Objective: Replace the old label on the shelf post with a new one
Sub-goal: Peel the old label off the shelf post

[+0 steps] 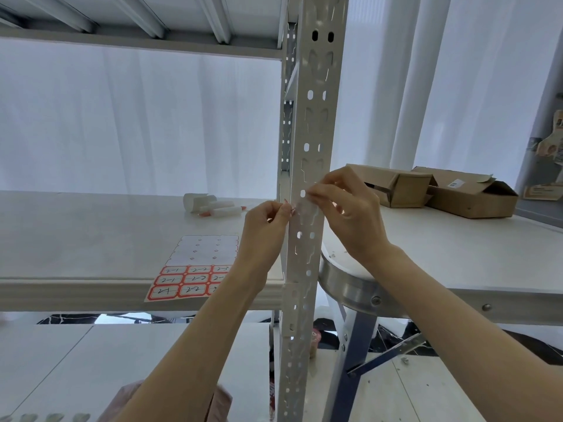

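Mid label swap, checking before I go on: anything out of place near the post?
The label sheet hangs over the front edge of the shelf and could slip off. The cardboard boxes on the table lie open, flaps loose. Nothing else stands out.

Both arms bare, reach up and forward. Left hand (268, 222) a bit lower, fingers (285, 210) curled, thumb and first finger pinch edge of small label (292, 209). Right hand (350, 214) just beside left fingers, a bit higher, back of hand faces up. Right thumb and first finger tips meet, seem to pinch other end of label. Other right fingers curled loose behind. Hands near, not touching.
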